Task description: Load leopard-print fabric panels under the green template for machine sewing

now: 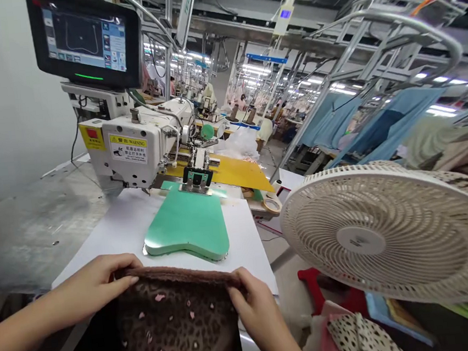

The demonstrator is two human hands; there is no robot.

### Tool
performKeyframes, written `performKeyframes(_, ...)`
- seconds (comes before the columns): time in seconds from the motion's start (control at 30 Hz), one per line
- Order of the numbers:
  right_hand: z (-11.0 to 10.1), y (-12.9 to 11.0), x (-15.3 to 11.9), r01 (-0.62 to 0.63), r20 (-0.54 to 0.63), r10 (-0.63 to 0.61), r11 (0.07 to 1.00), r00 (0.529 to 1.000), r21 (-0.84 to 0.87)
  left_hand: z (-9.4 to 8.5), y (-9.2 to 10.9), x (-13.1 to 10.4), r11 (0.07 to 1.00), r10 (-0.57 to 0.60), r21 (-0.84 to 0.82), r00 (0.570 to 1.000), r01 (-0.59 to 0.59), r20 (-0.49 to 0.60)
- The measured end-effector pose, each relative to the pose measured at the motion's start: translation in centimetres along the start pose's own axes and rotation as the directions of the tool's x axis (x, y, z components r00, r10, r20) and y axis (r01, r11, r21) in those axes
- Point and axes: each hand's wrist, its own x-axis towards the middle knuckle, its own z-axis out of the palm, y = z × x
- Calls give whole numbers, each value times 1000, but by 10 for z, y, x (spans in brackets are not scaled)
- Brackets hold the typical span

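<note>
Near the front of the desk [20, 234], in the head view, both hands hold a brown leopard-print cloth [178, 324] by its thick upper edge. The left hand [103, 282] pinches one end and the right hand [254, 300] the other, thumbs on the near side, fingers curled behind. Gripped wide apart like this, the edge is drawn out between them, probably to keep it straight and free of folds, while the rest hangs towards the wearer. Just beyond lies the green plate [188, 218], its curved side facing the cloth; a clamp [197, 178] meets its far end, which presumably keeps it fixed beside the machine [132, 146]. The white sheet [106, 226] underneath seems to give a smooth surface.

The cloth's lower part is cut off by the frame and sinks into shadow, so its full shape cannot be told. Fingertips behind the edge are hidden, as is most of the plate's underside. Small text on the screen [84, 41] is unreadable.
</note>
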Motion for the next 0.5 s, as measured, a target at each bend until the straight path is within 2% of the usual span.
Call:
performKeyframes(0.07,13,11,4,47,-79,-68,968,995,-245,17,-1,12,999,-22,-37,996,26,88)
performKeyframes(0.1,17,14,5,54,-97,-87,951,992,-303,23,-3,16,998,-40,-37,996,44,84)
performKeyframes(0.2,21,19,5,33,-78,-56,964,995,-265,29,-7,21,997,-79,-24,996,79,34)
performKeyframes(0.33,19,20,8,30,-46,-39,982,998,-184,26,-11,21,993,-113,-33,993,114,42)
performKeyframes(0.5,23,25,20,-11,-125,-29,949,992,-314,28,-14,27,986,-167,-6,984,167,57)
